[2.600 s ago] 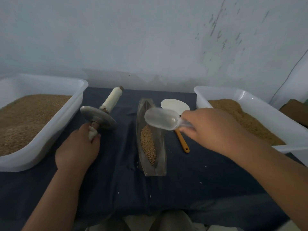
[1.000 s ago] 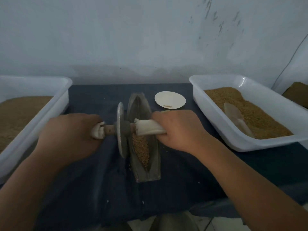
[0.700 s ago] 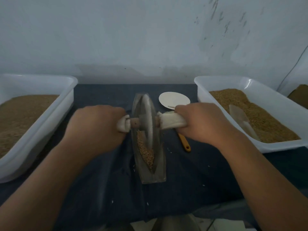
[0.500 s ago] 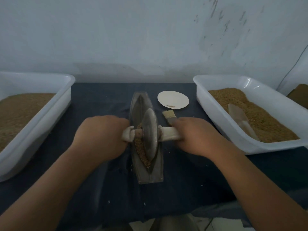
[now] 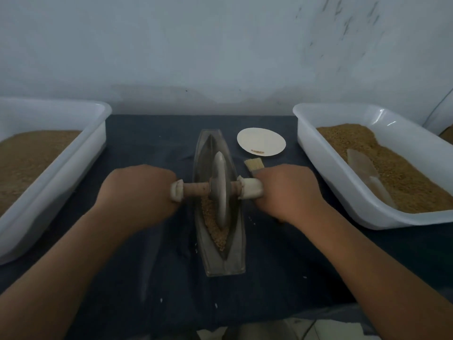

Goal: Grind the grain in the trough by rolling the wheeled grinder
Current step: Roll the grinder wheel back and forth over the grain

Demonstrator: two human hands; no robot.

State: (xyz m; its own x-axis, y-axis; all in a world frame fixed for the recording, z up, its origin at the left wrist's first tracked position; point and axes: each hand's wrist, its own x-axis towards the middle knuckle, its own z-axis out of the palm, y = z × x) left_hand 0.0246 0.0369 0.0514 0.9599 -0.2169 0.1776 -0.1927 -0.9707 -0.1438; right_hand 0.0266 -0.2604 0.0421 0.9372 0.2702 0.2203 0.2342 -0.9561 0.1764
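The wheeled grinder (image 5: 221, 190) stands upright in the narrow, boat-shaped trough (image 5: 235, 262) at the middle of the desk (image 5: 282, 271), which is covered by a dark blue cloth. Its metal disc sits edge-down in the trough's groove, about midway along, with its lower rim in the grain (image 5: 215, 229). The grain lies heaped along the near half of the groove, on both sides of the disc.

A wooden axle runs crosswise through the disc, and each end is wrapped in white. The left grip (image 5: 137, 192) is curled tight around the left end, with only the inner white cap showing past the knuckles. The right grip (image 5: 286, 192) is curled around the right white handle in the same way. Both forearms reach in from the near edge.

Just beyond the right grip lies a small brush (image 5: 253, 164), bristles pointing away, and a round paper plate (image 5: 261, 141) with a few crumbs sits behind it. A white plastic tub (image 5: 98, 136) of grain stands at the left, and another tub (image 5: 328, 177) stands at the right with a clear scoop (image 5: 362, 165) lying on its grain. A few stray kernels dot the cloth near the trough.
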